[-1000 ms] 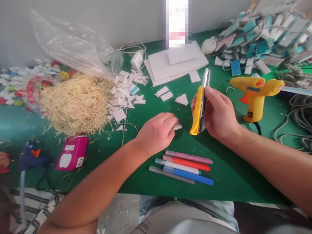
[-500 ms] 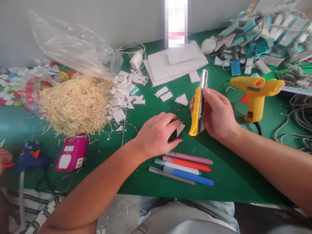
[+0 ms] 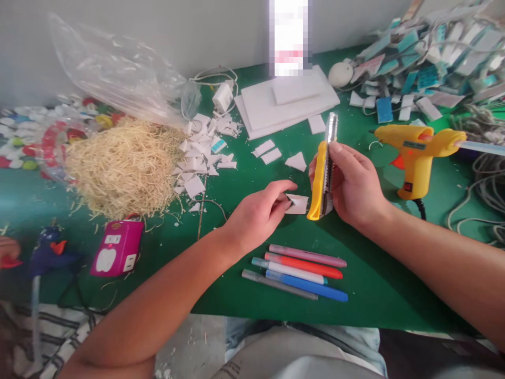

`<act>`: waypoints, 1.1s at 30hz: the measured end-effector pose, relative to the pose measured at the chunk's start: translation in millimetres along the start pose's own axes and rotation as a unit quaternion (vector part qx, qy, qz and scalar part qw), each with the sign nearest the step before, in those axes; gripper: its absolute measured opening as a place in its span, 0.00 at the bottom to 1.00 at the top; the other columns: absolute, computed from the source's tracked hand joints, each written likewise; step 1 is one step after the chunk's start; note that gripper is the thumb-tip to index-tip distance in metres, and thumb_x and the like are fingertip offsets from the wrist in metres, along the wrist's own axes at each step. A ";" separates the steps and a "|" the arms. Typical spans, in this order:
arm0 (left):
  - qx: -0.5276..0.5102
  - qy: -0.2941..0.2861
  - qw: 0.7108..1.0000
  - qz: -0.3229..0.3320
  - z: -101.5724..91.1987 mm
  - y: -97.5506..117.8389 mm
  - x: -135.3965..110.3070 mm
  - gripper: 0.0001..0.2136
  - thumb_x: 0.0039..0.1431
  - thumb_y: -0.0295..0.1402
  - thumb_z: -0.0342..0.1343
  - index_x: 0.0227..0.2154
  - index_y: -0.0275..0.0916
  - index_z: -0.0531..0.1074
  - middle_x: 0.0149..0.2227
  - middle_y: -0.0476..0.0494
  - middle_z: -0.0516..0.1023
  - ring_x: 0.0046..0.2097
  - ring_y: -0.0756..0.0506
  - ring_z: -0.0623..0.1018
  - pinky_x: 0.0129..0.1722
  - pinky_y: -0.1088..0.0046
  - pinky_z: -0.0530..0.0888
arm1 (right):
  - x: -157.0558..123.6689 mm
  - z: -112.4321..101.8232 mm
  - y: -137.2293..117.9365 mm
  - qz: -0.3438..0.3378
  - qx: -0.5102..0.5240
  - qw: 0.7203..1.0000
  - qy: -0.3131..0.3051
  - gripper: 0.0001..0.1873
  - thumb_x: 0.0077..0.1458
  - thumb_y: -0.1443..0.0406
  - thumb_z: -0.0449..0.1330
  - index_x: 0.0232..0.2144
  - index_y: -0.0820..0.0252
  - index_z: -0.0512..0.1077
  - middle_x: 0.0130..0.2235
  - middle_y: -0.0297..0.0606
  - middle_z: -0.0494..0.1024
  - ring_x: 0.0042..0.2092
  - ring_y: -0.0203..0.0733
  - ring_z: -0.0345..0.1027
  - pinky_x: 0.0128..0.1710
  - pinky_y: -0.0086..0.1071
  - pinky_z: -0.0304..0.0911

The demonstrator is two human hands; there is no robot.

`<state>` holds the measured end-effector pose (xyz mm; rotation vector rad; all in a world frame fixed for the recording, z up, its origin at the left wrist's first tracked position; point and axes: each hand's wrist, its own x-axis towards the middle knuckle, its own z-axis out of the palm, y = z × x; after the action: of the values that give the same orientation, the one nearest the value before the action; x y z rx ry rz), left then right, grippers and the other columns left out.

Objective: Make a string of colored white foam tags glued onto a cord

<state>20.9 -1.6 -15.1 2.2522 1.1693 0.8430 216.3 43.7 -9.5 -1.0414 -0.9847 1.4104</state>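
Observation:
My right hand (image 3: 355, 181) is wrapped round a yellow utility knife (image 3: 316, 181), held upright with its metal end toward the wall. My left hand (image 3: 260, 213) is closed on the left end of a small white board piece (image 3: 299, 204), just left of the knife's lower end. The fingertips partly hide that piece. Beyond my hands lie a few cut white scraps (image 3: 295, 161) on the green table. On the near side are several markers: a pink marker (image 3: 310, 256), a red marker (image 3: 305, 265) and a blue marker (image 3: 307, 286) among them.
A yellow glue gun (image 3: 418, 152) stands at right, near tangled cords and a heap of blue-white pieces (image 3: 430, 79). White boards (image 3: 284, 105) lie at the back. Left are wood shavings (image 3: 122, 168), a scrap pile (image 3: 197, 152), a magenta box (image 3: 117, 248) and another person's hand (image 3: 8, 251).
The fingers of my left hand have drawn together on the white piece, which now lies flatter and shows more of its face. My right hand keeps the knife almost still.

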 end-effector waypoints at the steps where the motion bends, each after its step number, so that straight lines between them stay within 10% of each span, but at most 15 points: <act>1: -0.009 -0.012 1.000 0.002 0.3 -0.3 -0.2 0.10 0.71 0.23 0.50 0.49 0.38 0.73 0.38 0.47 0.84 0.39 0.50 0.84 0.41 0.77 0.79 | 0.2 -0.2 0.1 -0.002 0.000 1.000 -0.001 0.25 0.56 0.41 0.68 0.26 0.55 0.73 0.24 0.31 0.74 0.24 0.35 0.65 0.25 0.32 0.66; 13: 0.234 -0.011 0.971 0.054 9.1 0.9 7.7 0.14 0.63 0.41 0.65 0.43 0.34 0.77 0.41 0.37 0.79 0.42 0.39 0.81 0.41 0.62 0.80 | 1.3 -1.2 0.1 0.000 -0.009 1.000 0.020 0.24 0.57 0.43 0.67 0.27 0.54 0.72 0.24 0.32 0.73 0.27 0.38 0.70 0.22 0.32 0.63; 23: -0.060 -0.032 0.998 -0.006 0.0 5.4 0.1 0.05 0.64 0.22 0.59 0.37 0.40 0.75 0.33 0.52 0.81 0.32 0.53 0.78 0.35 0.80 0.75 | 1.9 -1.6 0.2 0.000 -0.006 1.000 0.024 0.25 0.56 0.40 0.67 0.27 0.53 0.71 0.24 0.32 0.74 0.26 0.39 0.70 0.24 0.33 0.64; 33: -0.104 -0.033 0.990 -0.091 -10.2 18.0 -3.6 0.06 0.59 0.25 0.62 0.38 0.40 0.74 0.37 0.49 0.76 0.31 0.54 0.76 0.33 0.79 0.77 | 2.4 -3.3 0.4 0.000 -0.025 0.999 0.024 0.26 0.57 0.40 0.66 0.27 0.54 0.72 0.26 0.32 0.74 0.26 0.37 0.68 0.25 0.33 0.66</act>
<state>22.1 -13.0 2.5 1.9586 1.1776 0.7737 219.3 46.1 -11.0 -1.1071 -0.9902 1.3599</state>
